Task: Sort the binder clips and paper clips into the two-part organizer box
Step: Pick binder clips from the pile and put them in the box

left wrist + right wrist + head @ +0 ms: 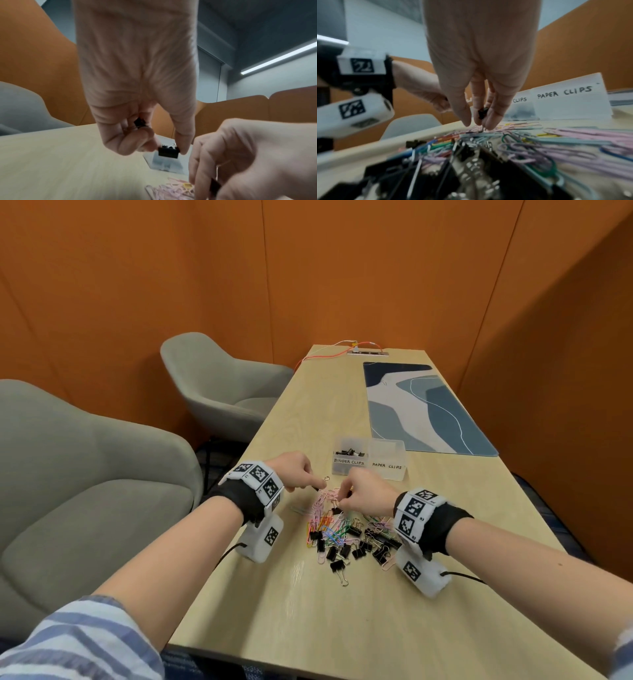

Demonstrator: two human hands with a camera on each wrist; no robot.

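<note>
Two hands are meeting over the far edge of a mixed pile (346, 534) of binder clips and coloured paper clips in the head view. We are seeing the left hand (291, 469) at about ten o'clock from the pile, its fingers pinching a small black binder clip (320, 486) whose wire loop is sticking up. Our right hand (368, 494) is sitting at about one o'clock from the pile, fingers curled down into the pink paper clips. Just beyond both hands the organizer box (387, 470) is standing on the surface (376, 628), with black clips lying in its left part, labelled BINDER CLIPS; the right part is labelled PAPER CLIPS. A blue patterned mat (428, 409) is lying farther away at one o'clock, and two grey chairs (85, 474) are standing at nine o'clock.

From the left wrist view, we are watching thumb and forefinger pinching the black binder clip (169, 152) above the surface, while another dark clip (139, 122) is being held under the curled fingers.

From the right wrist view, the fingers (494, 116) are pressing together around a small black clip (482, 113), their tips touching pink paper clips (518, 125). The box's PAPER CLIPS label (565, 92) is showing at two o'clock.
</note>
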